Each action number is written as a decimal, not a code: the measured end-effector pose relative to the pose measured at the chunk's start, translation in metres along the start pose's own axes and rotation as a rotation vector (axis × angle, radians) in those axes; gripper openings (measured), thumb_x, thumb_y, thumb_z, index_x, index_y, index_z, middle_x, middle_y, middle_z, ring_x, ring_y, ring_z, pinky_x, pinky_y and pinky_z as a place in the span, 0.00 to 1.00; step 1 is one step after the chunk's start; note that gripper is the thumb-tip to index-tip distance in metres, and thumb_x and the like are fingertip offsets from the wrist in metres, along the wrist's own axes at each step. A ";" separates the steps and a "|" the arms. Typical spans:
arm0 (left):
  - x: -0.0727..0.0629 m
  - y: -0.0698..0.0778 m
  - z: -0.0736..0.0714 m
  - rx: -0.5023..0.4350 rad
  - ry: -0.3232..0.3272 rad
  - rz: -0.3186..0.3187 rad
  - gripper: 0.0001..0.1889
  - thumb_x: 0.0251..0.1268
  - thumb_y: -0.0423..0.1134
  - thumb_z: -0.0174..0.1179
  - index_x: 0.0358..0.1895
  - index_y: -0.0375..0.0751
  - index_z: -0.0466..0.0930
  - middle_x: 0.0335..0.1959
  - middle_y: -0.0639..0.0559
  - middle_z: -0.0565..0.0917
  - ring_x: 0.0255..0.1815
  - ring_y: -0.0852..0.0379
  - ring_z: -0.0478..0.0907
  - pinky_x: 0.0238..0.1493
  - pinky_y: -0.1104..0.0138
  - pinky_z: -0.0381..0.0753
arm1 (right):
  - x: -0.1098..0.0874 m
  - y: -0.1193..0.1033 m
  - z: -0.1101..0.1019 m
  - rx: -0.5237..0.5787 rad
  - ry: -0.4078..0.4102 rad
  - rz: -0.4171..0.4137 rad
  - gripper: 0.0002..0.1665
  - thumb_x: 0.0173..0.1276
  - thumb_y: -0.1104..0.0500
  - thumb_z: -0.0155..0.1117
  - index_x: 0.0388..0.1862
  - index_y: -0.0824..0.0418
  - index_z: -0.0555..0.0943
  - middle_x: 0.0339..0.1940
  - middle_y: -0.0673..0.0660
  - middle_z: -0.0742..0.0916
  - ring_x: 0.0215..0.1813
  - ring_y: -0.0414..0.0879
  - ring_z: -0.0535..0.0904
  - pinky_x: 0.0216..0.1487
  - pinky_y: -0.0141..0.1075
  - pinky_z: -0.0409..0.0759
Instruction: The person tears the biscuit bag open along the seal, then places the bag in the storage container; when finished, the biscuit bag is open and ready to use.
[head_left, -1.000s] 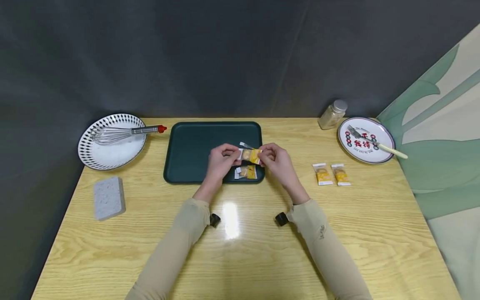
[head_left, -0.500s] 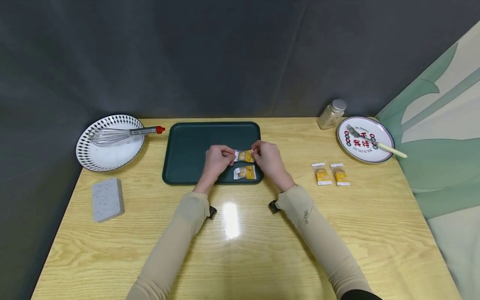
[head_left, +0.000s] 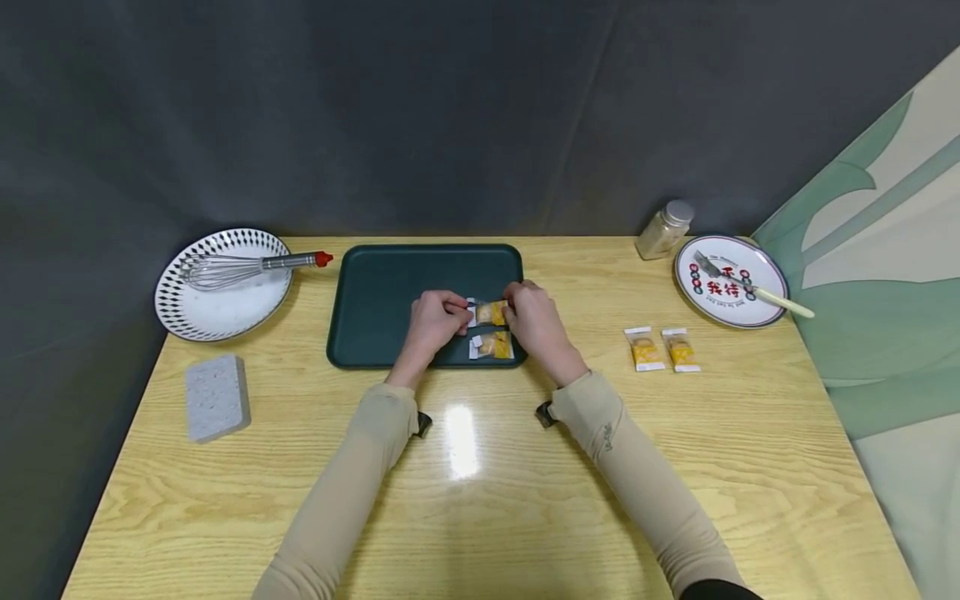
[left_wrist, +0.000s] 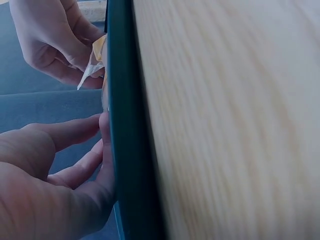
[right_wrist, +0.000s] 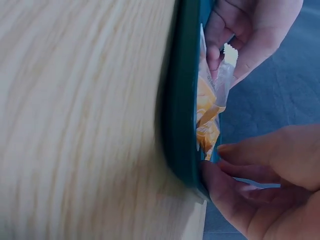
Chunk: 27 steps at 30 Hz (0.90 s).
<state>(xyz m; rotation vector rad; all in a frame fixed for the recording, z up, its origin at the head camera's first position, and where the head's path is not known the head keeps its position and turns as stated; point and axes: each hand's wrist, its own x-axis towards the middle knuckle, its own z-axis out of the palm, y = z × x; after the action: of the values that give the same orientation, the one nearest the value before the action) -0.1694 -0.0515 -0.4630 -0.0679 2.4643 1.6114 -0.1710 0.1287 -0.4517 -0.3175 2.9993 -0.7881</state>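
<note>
On the right part of the dark green tray (head_left: 382, 308), both hands are at a small yellow-and-clear wrapped cookie packet (head_left: 491, 313). The left hand (head_left: 437, 321) pinches its white left end between thumb and fingers. At its yellow right end, the right hand (head_left: 536, 321) pinches with the fingertips, close over the tray rim. A second cookie packet (head_left: 492, 345) lies just in front of it on the tray. In the right wrist view, overlapping wrapper ends (right_wrist: 227, 62) stick up between the two hands.
Two more cookie packets (head_left: 645, 348) lie on the table to the right. Behind them stand a glass jar (head_left: 664, 229) and a plate (head_left: 705, 304) bearing a fork (head_left: 772, 296). At left are a patterned plate (head_left: 217, 321) with a whisk (head_left: 288, 261), and a grey block (head_left: 216, 398).
Both hands have lowered the cookie packet and shifted it slightly left onto the tray, covering a wrapper seen behind it earlier. Over the last half second the hands have barely moved.
</note>
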 end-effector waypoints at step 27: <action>-0.054 0.049 0.073 -0.219 -0.166 0.212 0.14 0.84 0.33 0.57 0.60 0.24 0.82 0.49 0.31 0.88 0.46 0.36 0.89 0.39 0.72 0.85 | -0.099 0.063 -0.071 0.286 0.234 0.114 0.16 0.84 0.65 0.58 0.61 0.76 0.82 0.48 0.71 0.88 0.49 0.67 0.88 0.51 0.57 0.86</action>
<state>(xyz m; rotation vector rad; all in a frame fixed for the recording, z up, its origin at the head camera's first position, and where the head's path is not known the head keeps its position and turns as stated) -0.1133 0.0310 -0.4374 0.2938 2.2252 1.8839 -0.0911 0.2365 -0.4228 -0.0466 3.0138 -1.3032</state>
